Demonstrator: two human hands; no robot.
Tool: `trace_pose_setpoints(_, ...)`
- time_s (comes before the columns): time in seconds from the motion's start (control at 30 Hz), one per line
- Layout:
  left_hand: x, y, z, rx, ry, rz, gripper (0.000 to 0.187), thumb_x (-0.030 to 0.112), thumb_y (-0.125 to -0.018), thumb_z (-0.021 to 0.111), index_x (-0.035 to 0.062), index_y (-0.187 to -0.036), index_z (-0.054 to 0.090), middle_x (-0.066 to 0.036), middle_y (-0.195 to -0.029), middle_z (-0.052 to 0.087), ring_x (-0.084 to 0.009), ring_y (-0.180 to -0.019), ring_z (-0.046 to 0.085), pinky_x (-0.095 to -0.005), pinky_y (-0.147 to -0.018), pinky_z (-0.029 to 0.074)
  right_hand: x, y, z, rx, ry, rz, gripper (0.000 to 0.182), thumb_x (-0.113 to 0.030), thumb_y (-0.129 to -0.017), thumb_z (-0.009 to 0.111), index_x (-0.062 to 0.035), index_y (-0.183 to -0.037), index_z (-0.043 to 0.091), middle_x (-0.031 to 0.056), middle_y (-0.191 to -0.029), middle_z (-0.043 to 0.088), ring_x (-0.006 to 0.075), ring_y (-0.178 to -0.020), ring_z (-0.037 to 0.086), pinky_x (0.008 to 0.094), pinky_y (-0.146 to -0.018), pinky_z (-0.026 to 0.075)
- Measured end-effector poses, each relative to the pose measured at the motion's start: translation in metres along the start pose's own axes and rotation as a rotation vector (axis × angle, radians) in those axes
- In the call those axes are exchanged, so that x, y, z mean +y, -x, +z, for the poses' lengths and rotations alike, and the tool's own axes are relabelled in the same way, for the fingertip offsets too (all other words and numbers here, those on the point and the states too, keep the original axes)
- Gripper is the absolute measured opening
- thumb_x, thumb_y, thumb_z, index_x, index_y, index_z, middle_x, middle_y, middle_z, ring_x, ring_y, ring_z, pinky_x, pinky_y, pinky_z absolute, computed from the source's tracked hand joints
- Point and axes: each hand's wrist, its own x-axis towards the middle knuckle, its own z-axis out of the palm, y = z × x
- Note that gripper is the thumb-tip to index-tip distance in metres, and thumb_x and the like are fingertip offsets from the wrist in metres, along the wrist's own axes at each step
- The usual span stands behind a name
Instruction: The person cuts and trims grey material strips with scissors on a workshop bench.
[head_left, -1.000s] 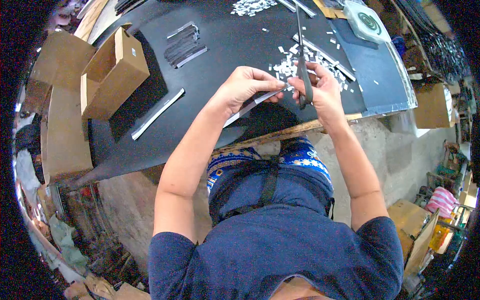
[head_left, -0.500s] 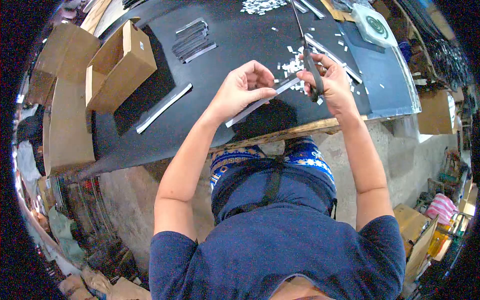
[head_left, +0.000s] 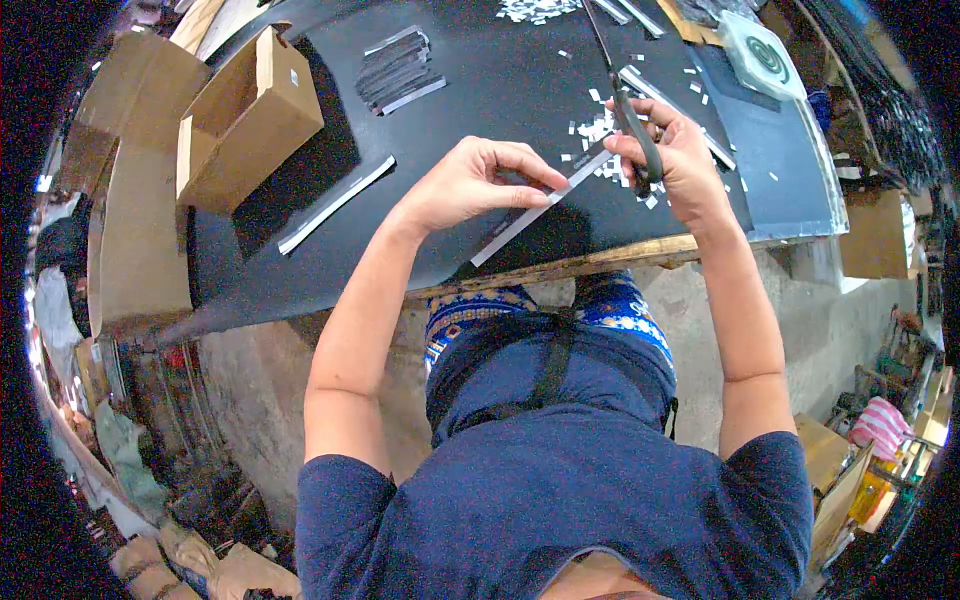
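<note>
My left hand pinches a narrow grey-white strip between thumb and fingers near its middle. The strip slants over the dark tabletop, its lower end close to the table's front edge. In my right hand is a pair of dark-handled scissors, blades pointing away from me. My right thumb and fingertips are at the strip's upper end. Small white cut pieces lie scattered just beyond that end. Another strip rests on the table to the left of my left hand.
A bundle of dark and white strips lies farther back on the table. An open cardboard box stands at the left. At the far side is a pile of white bits. A clear plastic container sits at the right.
My left thumb and fingers have shifted slightly along the strip, and more of it shows. The right hand still holds the scissors at its upper end. The whole view has shifted slightly.
</note>
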Motion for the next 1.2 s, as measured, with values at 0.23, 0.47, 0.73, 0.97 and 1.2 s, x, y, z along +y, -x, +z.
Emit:
trace_pose_setpoints(0.23,-0.002,-0.001,-0.006,-0.11,0.045,0.007,0.031,0.005,-0.076,0.076,0.0027,-0.107,0.071,-0.003,-0.098,0.066,-0.0099,-0.089,0.06,-0.0236,-0.083,0.048,0.002,-0.004,-0.005,-0.035,0.02,0.05,0.045,-0.012,-0.076,0.078,-0.0013,-0.116,0.06,-0.0017,-0.069,0.058,0.0056,-0.052,0.054,0.02,-0.046,0.042)
trace_pose_setpoints(0.47,-0.004,-0.001,-0.009,-0.111,0.12,-0.081,0.031,0.006,-0.073,0.077,0.0023,-0.103,0.072,-0.004,-0.099,0.066,-0.0118,-0.087,0.058,-0.025,-0.08,0.045,-0.001,0.0,-0.012,0.007,0.103,0.06,0.043,-0.014,-0.077,0.077,-0.0009,-0.115,0.06,-0.0012,-0.07,0.058,0.0053,-0.053,0.054,0.0201,-0.046,0.041)
trace_pose_setpoints(0.73,-0.011,0.008,-0.029,-0.045,0.134,-0.135,0.033,0.006,-0.073,0.078,0.0021,-0.105,0.071,-0.001,-0.093,0.066,-0.0081,-0.081,0.059,-0.022,-0.074,0.046,-0.027,0.075,-0.031,-0.226,0.225,0.234,0.043,-0.021,-0.073,0.08,-0.0043,-0.107,0.059,-0.0011,-0.065,0.059,0.007,-0.049,0.055,0.0211,-0.043,0.04)
trace_pose_setpoints(0.97,-0.008,0.004,-0.025,-0.042,0.134,-0.133,0.033,0.009,-0.074,0.077,0.0025,-0.106,0.071,0.001,-0.093,0.066,-0.0072,-0.081,0.058,-0.0212,-0.075,0.045,-0.008,0.107,-0.011,-0.362,0.144,0.433,0.049,-0.022,-0.069,0.082,-0.0003,-0.105,0.058,0.0002,-0.063,0.057,0.0082,-0.045,0.054,0.0213,-0.04,0.041)
trace_pose_setpoints(1.2,0.0,0.001,-0.018,-0.073,0.185,-0.138,0.032,0.009,-0.075,0.077,0.0032,-0.106,0.071,0.001,-0.093,0.066,-0.0075,-0.082,0.058,-0.0221,-0.075,0.046,-0.009,0.1,-0.001,-0.359,0.074,0.44,0.048,-0.018,-0.07,0.082,0.0022,-0.106,0.058,0.0006,-0.063,0.057,0.0077,-0.045,0.053,0.0202,-0.039,0.038)
